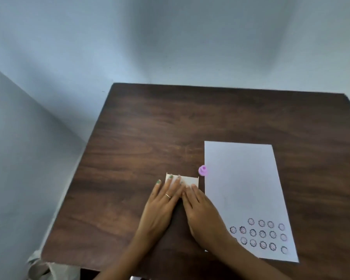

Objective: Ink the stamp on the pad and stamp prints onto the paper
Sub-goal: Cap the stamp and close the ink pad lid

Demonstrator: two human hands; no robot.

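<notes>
Both hands lie flat, fingers extended and close together, on a small white box [187, 180] on the table [150, 128]; neither grips anything. Left hand [162, 201] wears a ring; right hand [200, 209] sits beside it. Purple stamp [203, 170] stands upright at the left edge of the paper [240, 178]. Round prints [262, 234] fill the paper's near corner. Pad not identifiable.

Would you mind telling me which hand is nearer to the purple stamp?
The right hand: its fingers reach just short of the purple stamp, below and slightly left of it. The left hand lies further left, over the pale box.
</notes>
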